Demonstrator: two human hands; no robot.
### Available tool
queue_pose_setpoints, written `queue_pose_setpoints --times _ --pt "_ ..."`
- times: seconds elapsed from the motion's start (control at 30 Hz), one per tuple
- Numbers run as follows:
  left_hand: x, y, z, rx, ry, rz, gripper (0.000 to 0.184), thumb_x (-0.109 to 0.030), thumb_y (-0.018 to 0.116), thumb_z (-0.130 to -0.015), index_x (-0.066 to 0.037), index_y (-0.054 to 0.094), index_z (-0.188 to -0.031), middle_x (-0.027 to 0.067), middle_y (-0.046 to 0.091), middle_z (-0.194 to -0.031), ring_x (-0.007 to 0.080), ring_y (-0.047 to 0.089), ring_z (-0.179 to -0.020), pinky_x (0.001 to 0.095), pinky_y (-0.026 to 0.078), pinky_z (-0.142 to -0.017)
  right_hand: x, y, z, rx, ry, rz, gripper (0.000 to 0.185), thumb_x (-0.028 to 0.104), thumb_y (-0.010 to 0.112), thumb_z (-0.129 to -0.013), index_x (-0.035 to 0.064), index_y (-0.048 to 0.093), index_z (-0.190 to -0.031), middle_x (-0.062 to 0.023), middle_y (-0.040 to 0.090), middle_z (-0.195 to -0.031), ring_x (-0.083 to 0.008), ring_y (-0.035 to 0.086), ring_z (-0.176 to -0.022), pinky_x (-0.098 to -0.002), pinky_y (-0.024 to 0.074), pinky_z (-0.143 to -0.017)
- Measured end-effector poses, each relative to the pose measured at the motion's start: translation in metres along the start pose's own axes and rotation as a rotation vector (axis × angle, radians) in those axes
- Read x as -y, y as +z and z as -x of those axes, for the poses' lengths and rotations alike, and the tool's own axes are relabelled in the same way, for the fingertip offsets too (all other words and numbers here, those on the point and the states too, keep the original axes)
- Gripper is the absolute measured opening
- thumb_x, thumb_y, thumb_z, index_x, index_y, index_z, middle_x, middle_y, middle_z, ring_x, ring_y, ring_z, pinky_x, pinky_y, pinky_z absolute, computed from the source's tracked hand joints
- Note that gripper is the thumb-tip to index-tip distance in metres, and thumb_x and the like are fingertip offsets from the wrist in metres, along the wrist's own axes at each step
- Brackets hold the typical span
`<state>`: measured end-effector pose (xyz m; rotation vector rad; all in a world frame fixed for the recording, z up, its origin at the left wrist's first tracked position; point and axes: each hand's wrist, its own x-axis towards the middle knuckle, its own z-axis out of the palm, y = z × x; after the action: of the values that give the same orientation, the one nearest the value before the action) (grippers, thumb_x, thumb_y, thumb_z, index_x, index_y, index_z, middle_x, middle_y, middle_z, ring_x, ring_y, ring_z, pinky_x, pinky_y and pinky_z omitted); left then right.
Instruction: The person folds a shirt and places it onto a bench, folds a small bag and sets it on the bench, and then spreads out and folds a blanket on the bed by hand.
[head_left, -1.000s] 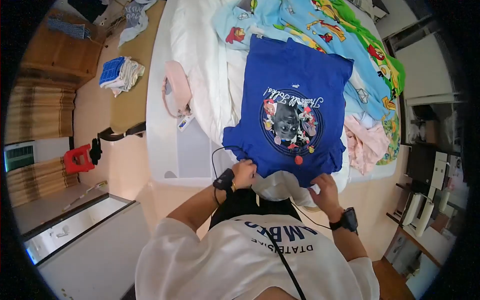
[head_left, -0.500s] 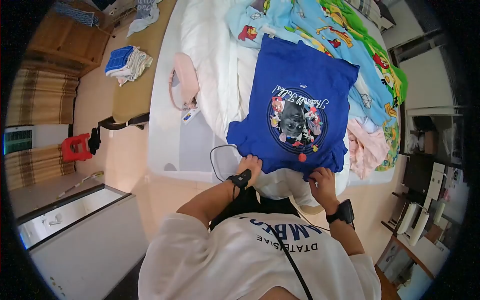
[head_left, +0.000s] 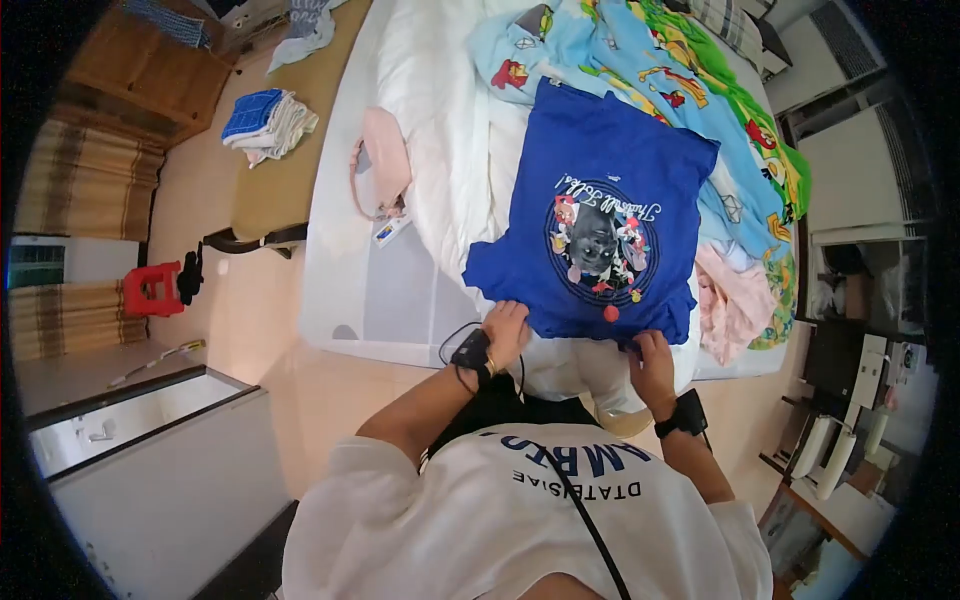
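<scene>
A blue T-shirt (head_left: 620,160) with a round cartoon print lies spread face up over white bedding, its print upside down to me. My left hand (head_left: 507,332) is at the shirt's near left edge, fingers closed on the fabric. At the near right edge, my right hand (head_left: 652,368) pinches the cloth, with its fingertips partly tucked under the edge. A dark device is strapped on each wrist. The white quilt (head_left: 575,370) hangs over the bed's near side just below the shirt.
Beyond the shirt lies a blue cartoon blanket (head_left: 600,50); pink clothing (head_left: 735,300) is to its right. A pink bag (head_left: 385,150) rests at left on the bed. Folded cloths (head_left: 268,125) sit on a bench. A red stool (head_left: 152,290) and a white cabinet (head_left: 180,490) stand left.
The view has shifted slightly. My hands stay at the same near edge of the shirt, the left a little higher on the fabric. The shirt lies almost as before.
</scene>
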<state>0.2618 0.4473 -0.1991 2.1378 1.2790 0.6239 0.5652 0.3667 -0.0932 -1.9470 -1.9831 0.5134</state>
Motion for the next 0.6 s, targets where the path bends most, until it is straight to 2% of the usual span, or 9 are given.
queue_pose_setpoints --times 0.07,0.13,0.2,0.27,0.33,0.4,0.47,0.57,0.6 --pt "0.002 -0.009 -0.005 -0.150 0.012 0.145 0.020 0.000 0.058 -0.079 -0.001 0.055 -0.098 0.0194 0.058 -0.091 0.0408 0.054 -0.092 0.0462 0.045 -0.081 -0.017 0.002 0.000 -0.108 -0.024 -0.068 0.023 -0.002 0.063 -0.079 0.0027 0.056 -0.101 -0.0182 0.059 -0.099 -0.0404 0.056 -0.096 -0.0469 0.0458 -0.083" --pt "-0.013 -0.033 -0.015 -0.296 -0.004 0.256 0.020 0.000 0.058 -0.081 -0.001 0.054 -0.100 0.0203 0.058 -0.092 0.0418 0.054 -0.094 0.0467 0.044 -0.083 -0.023 -0.004 -0.005 -0.202 0.065 -0.161 0.019 -0.001 0.058 -0.088 0.0021 0.056 -0.106 -0.0191 0.060 -0.097 -0.0376 0.058 -0.095 -0.0401 0.0463 -0.084" --pt "-0.024 -0.061 -0.032 -0.251 -0.152 0.404 0.014 -0.004 0.054 -0.089 -0.001 0.053 -0.103 0.0140 0.056 -0.090 0.0290 0.055 -0.089 0.0376 0.045 -0.081 -0.019 -0.023 -0.016 -0.268 0.212 -0.366 0.014 0.005 0.054 -0.096 0.0018 0.055 -0.109 -0.0159 0.059 -0.097 -0.0293 0.058 -0.093 -0.0346 0.0451 -0.085" --pt "-0.036 -0.089 -0.052 -0.143 -0.385 0.654 0.009 -0.004 0.051 -0.095 -0.003 0.053 -0.103 0.0064 0.055 -0.092 0.0144 0.054 -0.089 0.0276 0.045 -0.080 -0.016 -0.048 -0.035 -0.399 0.148 -0.458 0.015 0.011 0.051 -0.100 0.0018 0.054 -0.111 -0.0107 0.057 -0.098 -0.0204 0.054 -0.092 -0.0317 0.0442 -0.085" --pt "-0.053 -0.124 -0.077 -0.169 -0.263 0.760 0.009 -0.006 0.049 -0.097 -0.004 0.054 -0.105 0.0011 0.054 -0.089 0.0088 0.051 -0.084 0.0243 0.044 -0.077 0.008 -0.106 -0.053 -0.363 0.196 -0.486 0.018 0.014 0.054 -0.100 0.0025 0.053 -0.114 -0.0072 0.056 -0.102 -0.0169 0.051 -0.094 -0.0304 0.0439 -0.086" --pt "-0.064 -0.157 -0.097 -0.133 -0.166 0.817 0.009 -0.006 0.050 -0.098 -0.004 0.055 -0.106 -0.0019 0.054 -0.088 0.0061 0.050 -0.082 0.0227 0.044 -0.075 0.042 -0.153 -0.063 -0.324 0.098 -0.559 0.030 0.010 0.065 -0.093 0.0025 0.052 -0.118 -0.0063 0.056 -0.105 -0.0158 0.052 -0.099 -0.0292 0.0434 -0.089" --pt "-0.086 -0.207 -0.109 -0.034 -0.095 0.833 0.010 -0.006 0.054 -0.096 -0.004 0.057 -0.106 -0.0027 0.057 -0.087 0.0061 0.052 -0.080 0.0227 0.044 -0.075 0.066 -0.197 -0.062 -0.294 -0.030 -0.466 0.043 0.007 0.072 -0.084 0.0023 0.051 -0.122 -0.0053 0.056 -0.107 -0.0152 0.052 -0.102 -0.0287 0.0431 -0.092" --pt "-0.145 -0.297 -0.114 0.122 -0.031 0.684 0.014 -0.008 0.065 -0.091 -0.003 0.060 -0.103 -0.0019 0.061 -0.089 0.0049 0.055 -0.081 0.0223 0.045 -0.074 0.091 -0.265 -0.056 -0.332 -0.091 -0.439 0.058 0.001 0.079 -0.073 0.0018 0.051 -0.124 -0.0040 0.058 -0.109 -0.0146 0.055 -0.104 -0.0280 0.0434 -0.095" --pt "-0.171 -0.326 -0.110 0.189 -0.052 0.720 0.023 -0.010 0.078 -0.081 -0.004 0.063 -0.097 -0.0021 0.064 -0.089 0.0048 0.057 -0.082 0.0217 0.045 -0.073 0.096 -0.284 -0.053 -0.357 -0.091 -0.449 0.062 -0.001 0.081 -0.069 0.0015 0.052 -0.124 -0.0036 0.059 -0.109 -0.0144 0.056 -0.105 -0.0278 0.0436 -0.095"
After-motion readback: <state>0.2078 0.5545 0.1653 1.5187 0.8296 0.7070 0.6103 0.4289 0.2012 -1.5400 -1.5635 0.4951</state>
